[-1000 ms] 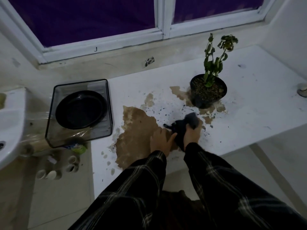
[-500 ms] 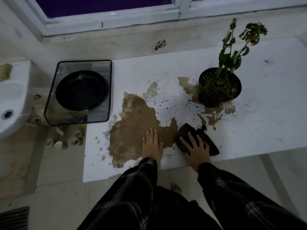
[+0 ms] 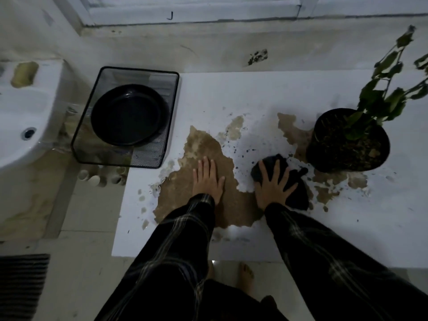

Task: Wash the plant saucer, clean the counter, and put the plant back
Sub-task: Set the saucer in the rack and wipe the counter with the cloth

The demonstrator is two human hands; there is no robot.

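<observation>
A white counter (image 3: 266, 93) carries a large brown muddy stain (image 3: 203, 149) with dark soil specks around it. My left hand (image 3: 207, 179) lies flat on the stain, fingers straight. My right hand (image 3: 273, 184) presses flat with spread fingers on a dark cloth (image 3: 294, 188), just right of the stain. The potted plant (image 3: 349, 142), in a black pot with green leaves, stands on the counter to the right of the cloth, with more brown stain around its base. The black saucer (image 3: 129, 114) rests in a black mesh tray (image 3: 92, 144) at the counter's left.
A white sink (image 3: 20, 126) sits at the far left. Small white cups (image 3: 95, 179) stand on the floor below the tray. A window sill (image 3: 208, 15) runs along the back wall. A striped mat (image 3: 20, 286) lies on the floor at lower left. My bare feet (image 3: 245, 276) show below.
My right hand went from bunching the cloth to pressing it flat, and has slid it up toward the pot. My left hand stays flat on the stain. The view has tilted down.
</observation>
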